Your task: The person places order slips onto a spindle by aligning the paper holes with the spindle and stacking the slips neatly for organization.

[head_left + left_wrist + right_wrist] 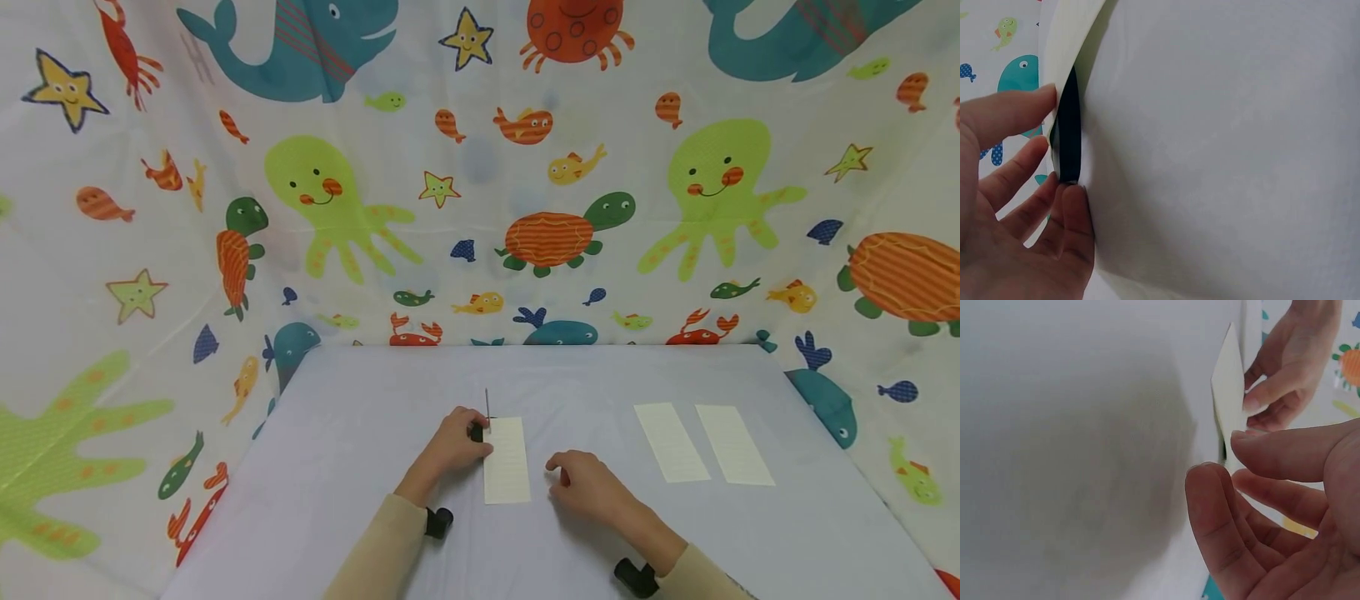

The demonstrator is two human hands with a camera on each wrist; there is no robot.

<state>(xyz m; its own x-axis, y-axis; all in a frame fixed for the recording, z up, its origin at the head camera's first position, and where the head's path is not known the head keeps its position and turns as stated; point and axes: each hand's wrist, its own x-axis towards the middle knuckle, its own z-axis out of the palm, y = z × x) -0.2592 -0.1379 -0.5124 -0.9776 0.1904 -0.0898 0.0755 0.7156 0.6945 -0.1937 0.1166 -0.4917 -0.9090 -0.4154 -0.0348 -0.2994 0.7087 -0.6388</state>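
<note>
Left grip pinched, as I read it remotely, on a dark piece at the left edge of a pale paper strip; my left wrist view puts the piece just beneath that edge. Thin rod stands out past the strip's top left corner; cannot tell whether it joins the piece. Right grip: fingers loosely bent, thumb and forefinger tips apart, holding nothing, just right of the strip on the white counter. Farther right I log a second strip and a third strip, side by side, slightly apart, both flat. Markings: faint lines across the strips, too faint for me to read as writing. Backdrop: cloth printed with sea creatures, among them a turtle.
</note>
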